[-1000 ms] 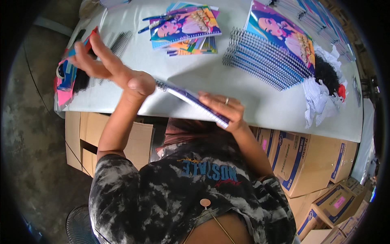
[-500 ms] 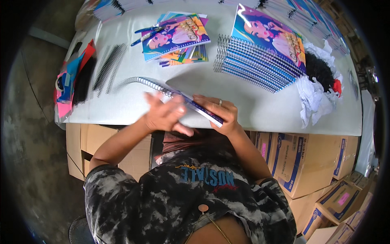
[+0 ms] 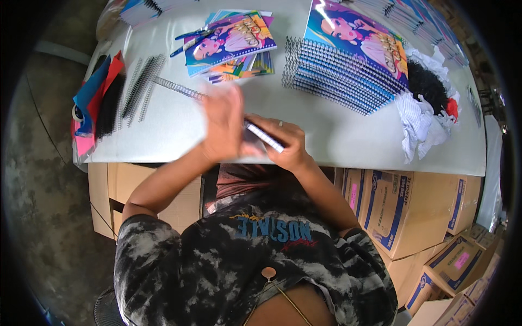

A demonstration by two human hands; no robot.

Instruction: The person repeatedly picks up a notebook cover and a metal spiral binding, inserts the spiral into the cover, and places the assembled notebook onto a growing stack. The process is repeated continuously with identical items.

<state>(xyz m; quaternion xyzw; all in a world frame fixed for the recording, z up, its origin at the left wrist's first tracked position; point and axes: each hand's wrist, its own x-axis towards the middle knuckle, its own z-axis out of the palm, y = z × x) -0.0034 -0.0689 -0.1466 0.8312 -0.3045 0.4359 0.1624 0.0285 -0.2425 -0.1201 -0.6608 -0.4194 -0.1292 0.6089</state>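
Observation:
My right hand [image 3: 291, 145] is closed on a thin notebook [image 3: 265, 136], held on edge above the table's near side with its pale page edges showing. A dark wire coil [image 3: 176, 87] sticks out from behind my left hand toward the far left; where it meets the notebook is hidden. Motion blurs my left hand [image 3: 222, 122], which is raised beside the notebook, its fingers stretched out and apart from the thumb. Past my hands lies a small pile of colourful covers and sheets [image 3: 234, 43], with blue pens [image 3: 193, 42] on top.
At the right is a stack of spiral notebooks [image 3: 348, 70], next to crumpled white cloth [image 3: 416, 127] and a black fuzzy bundle [image 3: 427, 87]. Loose coils [image 3: 144, 84] and a blue tape dispenser [image 3: 87, 117] lie left on the white table [image 3: 337, 146]. Cardboard boxes [image 3: 413, 212] stand below.
My left hand has moved up and turned more upright. The notebook and my right hand have shifted slightly left and away from me. The coil's free end now points more toward the far left.

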